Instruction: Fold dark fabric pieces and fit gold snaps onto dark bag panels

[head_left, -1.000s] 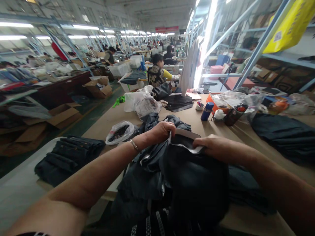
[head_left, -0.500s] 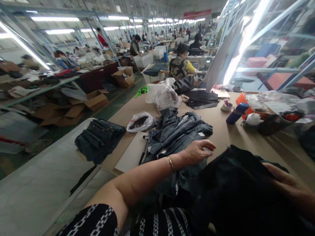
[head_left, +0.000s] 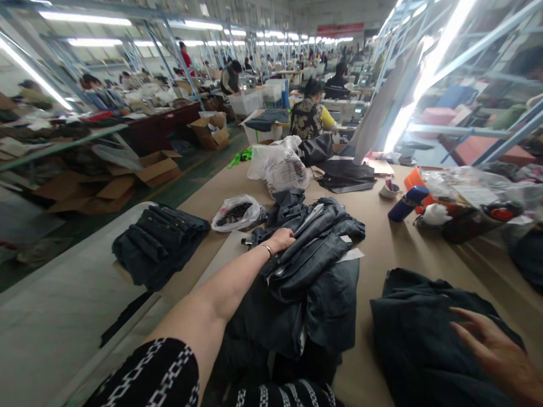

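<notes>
Dark blue-grey cloth heap (head_left: 328,294) on the brown table (head_left: 375,246), long folds (head_left: 316,233) pointing away rightward; left hand (head_left: 282,240) on it, gripping I can't tell; right hand (head_left: 494,347) spread loose over folded dark cloth (head_left: 416,328).

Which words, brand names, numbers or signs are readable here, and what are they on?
No text can be read with certainty.
White plastic bag: dark print, too blurred and creased to read.
Red banner, far back: too small to make out any lettering.
</notes>
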### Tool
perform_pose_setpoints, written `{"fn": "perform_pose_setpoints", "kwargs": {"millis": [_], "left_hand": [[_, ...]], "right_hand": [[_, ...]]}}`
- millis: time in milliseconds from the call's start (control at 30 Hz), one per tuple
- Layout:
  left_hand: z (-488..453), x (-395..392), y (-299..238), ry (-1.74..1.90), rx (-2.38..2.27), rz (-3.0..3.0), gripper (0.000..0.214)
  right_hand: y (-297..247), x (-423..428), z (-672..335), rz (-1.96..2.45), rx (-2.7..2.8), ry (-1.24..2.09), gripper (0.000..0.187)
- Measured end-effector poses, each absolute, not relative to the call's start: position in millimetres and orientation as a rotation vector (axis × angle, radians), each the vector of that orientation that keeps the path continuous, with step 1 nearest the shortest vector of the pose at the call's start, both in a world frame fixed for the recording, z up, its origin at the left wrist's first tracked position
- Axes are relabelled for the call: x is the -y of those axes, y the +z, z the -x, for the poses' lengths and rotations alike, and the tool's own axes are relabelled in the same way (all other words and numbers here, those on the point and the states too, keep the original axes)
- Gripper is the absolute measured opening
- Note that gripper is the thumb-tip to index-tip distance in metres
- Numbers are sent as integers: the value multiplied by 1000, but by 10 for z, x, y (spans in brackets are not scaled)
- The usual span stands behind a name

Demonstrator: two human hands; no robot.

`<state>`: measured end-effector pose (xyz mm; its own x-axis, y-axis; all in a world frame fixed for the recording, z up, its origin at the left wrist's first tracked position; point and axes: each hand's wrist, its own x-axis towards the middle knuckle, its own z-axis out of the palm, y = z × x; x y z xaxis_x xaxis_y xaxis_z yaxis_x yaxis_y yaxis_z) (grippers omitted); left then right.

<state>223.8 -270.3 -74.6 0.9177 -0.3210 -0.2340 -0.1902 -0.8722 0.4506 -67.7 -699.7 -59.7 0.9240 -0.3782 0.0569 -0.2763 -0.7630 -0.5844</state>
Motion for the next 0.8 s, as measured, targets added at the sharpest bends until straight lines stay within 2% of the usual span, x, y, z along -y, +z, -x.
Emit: {"fn": "perform_pose_setpoints", "kwargs": {"millis": [100, 233, 433, 600, 800], "left_hand": [[-2268, 2695, -713, -377, 399, -2716, 25], [-2192, 2552, -325, -224, 495, -2757, 29], [-1459, 2587, 193, -63, 845, -2724, 26], [-743, 2673, -20, -161, 1202, -2788, 22], [-563, 2772, -406, -271, 1251, -2805, 14]], "right_hand": [[-545, 6460, 371, 2477, -259, -80, 32], [-443, 5871, 17, 2461, 69, 35, 28], [-169, 5298, -365, 2447, 419, -266, 20], [-139, 5122, -558, 2365, 379, -481, 22], [-549, 5257, -649, 2364, 114, -341, 24]]}}
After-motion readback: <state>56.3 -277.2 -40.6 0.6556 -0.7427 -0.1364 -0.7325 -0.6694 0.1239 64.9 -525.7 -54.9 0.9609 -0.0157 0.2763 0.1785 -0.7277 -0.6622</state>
